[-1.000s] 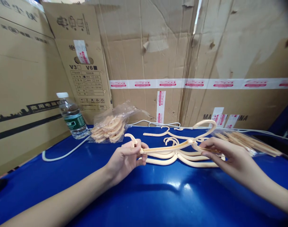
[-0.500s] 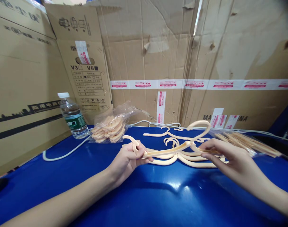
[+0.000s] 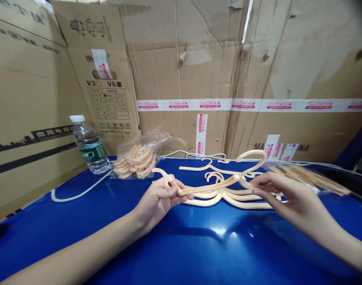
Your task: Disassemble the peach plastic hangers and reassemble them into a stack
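Head view, only one: left hand [image 3: 157,198] has thumb and fingers closed on a small hooked piece [image 3: 160,171], right up at the left end of a cream hanger [image 3: 210,187]; right hand [image 3: 290,198] pinches that hanger's other arm between thumb and fingers. Hanger is up off the table [image 3: 193,253], between the hands, its big hook rising near the right hand. Gripping one arm looks meant to steady it, leaving its left end reachable for the small piece; whether the two are joined there, can't tell, fingers cover it. Lying hangers [image 3: 246,205] overlap just behind, hooks away from the person, probably nested to save room; another hanger [image 3: 194,169] lies farther back. Loose parts sit in clear bags off to the sides, likely so they stay sorted and within reach: curved-piece bag [image 3: 136,160] at left, straight-piece bag [image 3: 310,178] at right. Counts: two hands, one held hanger, one small hooked piece, two bags, one water bottle [image 3: 93,152] standing beside the left bag. Lying hangers: several, exact number unclear, they overlap; bagged pieces too jumbled to count. White cable [image 3: 62,200] on the table, cardboard [image 3: 302,71] behind.
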The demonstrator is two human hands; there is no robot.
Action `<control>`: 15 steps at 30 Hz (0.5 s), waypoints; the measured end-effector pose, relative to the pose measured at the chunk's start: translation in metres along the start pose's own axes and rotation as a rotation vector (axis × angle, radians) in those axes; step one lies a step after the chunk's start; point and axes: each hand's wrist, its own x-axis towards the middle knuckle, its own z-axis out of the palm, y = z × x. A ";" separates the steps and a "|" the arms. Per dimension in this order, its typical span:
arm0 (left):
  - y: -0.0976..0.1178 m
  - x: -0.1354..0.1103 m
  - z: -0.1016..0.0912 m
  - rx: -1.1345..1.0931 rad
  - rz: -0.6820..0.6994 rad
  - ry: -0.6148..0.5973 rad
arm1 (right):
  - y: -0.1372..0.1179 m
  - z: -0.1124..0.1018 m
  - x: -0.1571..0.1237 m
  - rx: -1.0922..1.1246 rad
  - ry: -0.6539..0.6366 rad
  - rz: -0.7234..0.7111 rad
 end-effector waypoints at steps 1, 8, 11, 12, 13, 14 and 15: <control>0.000 0.000 0.000 0.010 0.003 0.004 | -0.001 0.000 0.000 -0.003 0.001 -0.001; -0.004 0.000 0.001 -0.004 0.018 0.068 | -0.006 -0.002 0.002 0.000 0.003 0.006; -0.006 0.000 0.000 -0.002 0.025 0.089 | -0.006 -0.002 0.001 0.006 -0.010 -0.005; -0.007 0.000 0.000 0.001 0.029 0.095 | -0.006 -0.002 0.001 0.004 -0.015 -0.009; -0.008 -0.001 0.000 0.003 0.033 0.103 | -0.007 -0.002 0.000 0.003 -0.016 -0.015; -0.008 -0.001 -0.001 0.006 0.038 0.114 | -0.007 -0.002 0.000 0.001 -0.014 -0.020; -0.009 -0.001 -0.001 0.008 0.044 0.128 | -0.007 -0.002 -0.001 0.001 -0.012 -0.026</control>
